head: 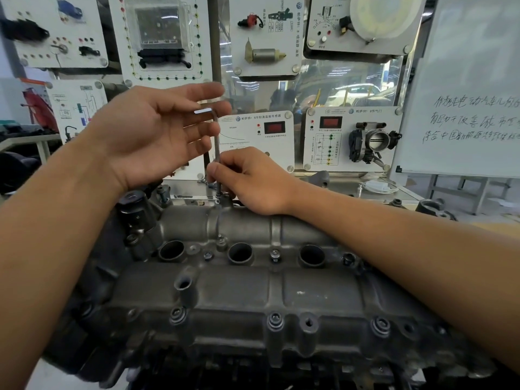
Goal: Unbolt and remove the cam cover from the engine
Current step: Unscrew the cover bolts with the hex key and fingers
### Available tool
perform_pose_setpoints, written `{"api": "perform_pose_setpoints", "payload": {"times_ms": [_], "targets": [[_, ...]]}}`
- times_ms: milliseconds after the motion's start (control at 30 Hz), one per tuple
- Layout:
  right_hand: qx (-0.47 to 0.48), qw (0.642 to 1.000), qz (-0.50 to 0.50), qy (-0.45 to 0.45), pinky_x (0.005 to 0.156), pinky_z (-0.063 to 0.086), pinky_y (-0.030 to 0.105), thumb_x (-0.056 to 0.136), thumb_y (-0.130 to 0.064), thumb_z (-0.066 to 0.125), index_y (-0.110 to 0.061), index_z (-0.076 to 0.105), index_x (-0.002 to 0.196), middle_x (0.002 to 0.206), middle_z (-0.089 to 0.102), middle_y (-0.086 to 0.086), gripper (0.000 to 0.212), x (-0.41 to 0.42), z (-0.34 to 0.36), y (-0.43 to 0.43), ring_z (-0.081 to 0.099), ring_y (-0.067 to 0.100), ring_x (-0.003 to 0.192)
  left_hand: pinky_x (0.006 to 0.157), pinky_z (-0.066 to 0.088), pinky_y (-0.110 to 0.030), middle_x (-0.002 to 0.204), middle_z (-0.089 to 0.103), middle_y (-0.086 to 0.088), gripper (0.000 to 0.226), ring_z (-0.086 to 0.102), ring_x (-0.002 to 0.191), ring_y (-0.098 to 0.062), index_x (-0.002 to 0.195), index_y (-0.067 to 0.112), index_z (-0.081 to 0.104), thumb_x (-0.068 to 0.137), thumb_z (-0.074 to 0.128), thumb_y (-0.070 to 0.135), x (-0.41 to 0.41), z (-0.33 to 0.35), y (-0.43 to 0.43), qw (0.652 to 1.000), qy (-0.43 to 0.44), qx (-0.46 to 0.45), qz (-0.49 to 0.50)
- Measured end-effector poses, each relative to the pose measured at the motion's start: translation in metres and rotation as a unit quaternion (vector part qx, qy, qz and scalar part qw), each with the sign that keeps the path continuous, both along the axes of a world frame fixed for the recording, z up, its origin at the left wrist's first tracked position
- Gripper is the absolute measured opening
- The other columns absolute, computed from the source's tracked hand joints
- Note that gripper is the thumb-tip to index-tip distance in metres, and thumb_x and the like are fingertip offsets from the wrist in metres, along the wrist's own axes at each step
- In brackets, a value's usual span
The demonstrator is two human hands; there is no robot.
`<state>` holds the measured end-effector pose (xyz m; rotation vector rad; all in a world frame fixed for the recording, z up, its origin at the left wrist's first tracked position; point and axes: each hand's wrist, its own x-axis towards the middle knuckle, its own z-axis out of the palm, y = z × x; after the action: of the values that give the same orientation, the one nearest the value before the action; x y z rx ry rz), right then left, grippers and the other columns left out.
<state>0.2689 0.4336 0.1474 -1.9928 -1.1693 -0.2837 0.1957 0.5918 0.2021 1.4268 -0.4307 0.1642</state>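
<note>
The fingers (217, 169) of my right hand (253, 184) cover the lower shaft of the hex key (216, 136), so I cannot see its tip or the bolt it meets. The fingertips (209, 90) of my left hand (149, 136) are blurred. My forearms hide both ends of the cam cover (239, 285).

Wall of training panels (157, 38), whiteboard (464, 88), metal bench (337, 187)
</note>
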Motion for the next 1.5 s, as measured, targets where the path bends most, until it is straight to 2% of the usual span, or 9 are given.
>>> {"api": "perform_pose_setpoints", "payload": {"times_ms": [133,300,533,967,1067,1200,1267,1367,1500], "targets": [[0.0,1.0,0.003,0.002,0.054,0.035,0.018,0.104,-0.023,0.05,-0.016,0.063,0.074,0.057,0.05,-0.006,0.033,0.0,0.0,-0.001,0.042,0.0,0.048,0.07,0.054,-0.021,0.098,0.07,0.002,0.024,0.065,0.079,-0.01,0.107,0.02,0.072,0.086,0.061,0.014,0.002,-0.002,0.002,0.998,-0.03,0.048,0.022],[-0.006,1.0,0.011,0.005,0.052,0.035,0.013,0.104,-0.023,0.05,-0.015,0.065,0.081,0.057,0.052,-0.007,0.028,-0.003,0.001,0.0,0.043,-0.001,0.047,0.047,0.041,-0.017,0.065,0.063,0.005,0.007,0.046,0.047,-0.006,0.088,0.021,0.073,0.081,0.073,0.022,0.01,-0.004,-0.015,0.973,-0.085,0.096,0.194],[0.001,1.0,0.017,0.012,0.051,0.032,0.014,0.103,-0.023,0.052,-0.025,0.055,0.065,0.051,0.046,-0.011,0.038,-0.006,0.001,0.0,0.04,0.0,0.044,0.037,0.028,-0.019,0.057,0.059,0.0,0.023,0.033,0.036,-0.008,0.101,0.008,0.065,0.094,0.042,0.006,0.013,0.002,-0.027,0.975,-0.035,0.001,0.218],[0.015,1.0,-0.002,0.001,0.053,0.034,0.018,0.102,-0.023,0.053,-0.029,0.048,0.058,0.049,0.046,-0.012,0.044,-0.001,0.0,0.002,0.041,0.0,0.045,0.071,0.056,-0.021,0.094,0.07,-0.002,0.024,0.069,0.085,-0.015,0.106,0.015,0.065,0.09,0.049,0.007,0.001,0.001,-0.007,0.998,0.004,-0.063,-0.007],[0.015,1.0,-0.001,0.001,0.053,0.033,0.017,0.102,-0.022,0.053,-0.03,0.046,0.058,0.048,0.045,-0.013,0.045,-0.001,0.0,0.002,0.042,0.0,0.046,0.079,0.058,-0.026,0.109,0.072,-0.008,0.032,0.07,0.107,-0.023,0.115,0.012,0.064,0.087,0.048,0.008,-0.001,0.0,-0.003,0.998,0.015,-0.05,-0.038],[0.025,1.0,0.005,-0.001,0.052,0.032,0.015,0.102,-0.021,0.053,-0.03,0.045,0.057,0.045,0.043,-0.014,0.047,0.0,-0.001,0.002,0.042,-0.001,0.045,0.084,0.059,-0.029,0.118,0.072,-0.012,0.036,0.068,0.114,-0.027,0.122,0.01,0.062,0.088,0.05,0.008,-0.002,-0.002,-0.003,0.999,0.013,-0.028,-0.036],[0.025,1.0,0.004,-0.004,0.052,0.033,0.014,0.102,-0.021,0.053,-0.031,0.046,0.057,0.046,0.044,-0.014,0.047,-0.001,-0.001,0.002,0.042,0.0,0.045,0.082,0.059,-0.027,0.112,0.073,-0.008,0.032,0.071,0.109,-0.023,0.118,0.012,0.063,0.088,0.056,0.011,-0.002,-0.002,-0.005,1.0,-0.004,-0.004,-0.008],[0.016,1.0,0.006,-0.005,0.052,0.033,0.015,0.103,-0.021,0.052,-0.03,0.047,0.058,0.049,0.045,-0.012,0.046,-0.001,-0.001,0.002,0.042,0.001,0.045,0.06,0.056,-0.02,0.084,0.073,0.004,0.022,0.072,0.073,-0.011,0.102,0.018,0.069,0.081,0.068,0.022,0.001,-0.003,-0.014,0.991,-0.037,0.063,0.111],[0.006,1.0,0.012,-0.009,0.052,0.033,0.013,0.103,-0.019,0.052,-0.031,0.05,0.061,0.047,0.045,-0.013,0.044,-0.003,0.0,0.001,0.042,0.0,0.044,0.039,0.032,-0.018,0.056,0.059,0.006,0.008,0.044,0.037,-0.008,0.088,0.017,0.068,0.091,0.07,0.024,0.009,-0.005,-0.029,0.962,-0.063,0.086,0.252]]}}
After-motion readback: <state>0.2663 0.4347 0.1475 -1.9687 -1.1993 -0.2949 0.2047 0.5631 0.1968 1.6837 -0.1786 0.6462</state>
